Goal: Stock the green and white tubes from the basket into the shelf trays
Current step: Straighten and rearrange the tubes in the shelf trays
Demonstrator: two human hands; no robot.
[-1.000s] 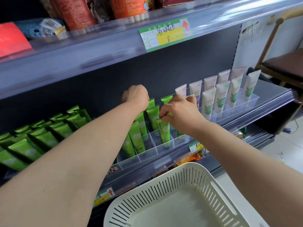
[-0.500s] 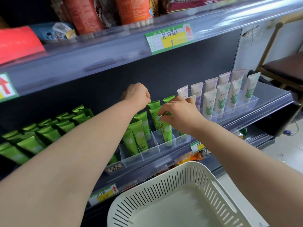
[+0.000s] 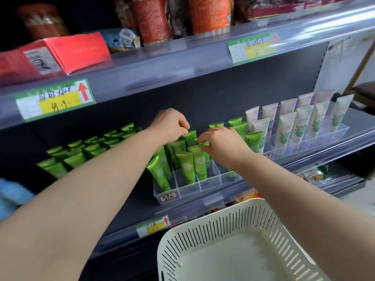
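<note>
While both my arms reach over the basket (image 3: 182,240), left grip (image 3: 170,123): thumb and forefinger pinched together on the crimped top of the rear green tube (image 3: 189,138).
Right grip (image 3: 223,142): fingertips clamped on the crimp of the front green tube (image 3: 199,167); close beside the left grip, a small gap between them.
Held tubes: both upright in the divided tray (image 3: 210,180), neighbouring compartments.
Divided tray: clear plastic, on the middle shelf (image 3: 142,207); more green tubes stand in it, caps down, leaning back.
White tubes (image 3: 284,130): upright in a second clear tray (image 3: 324,136), right of the green.
Loose green tubes (image 3: 75,159): lying in rows on the shelf, left of my left arm.
Basket: cream, slotted wall, below my right forearm.
</note>
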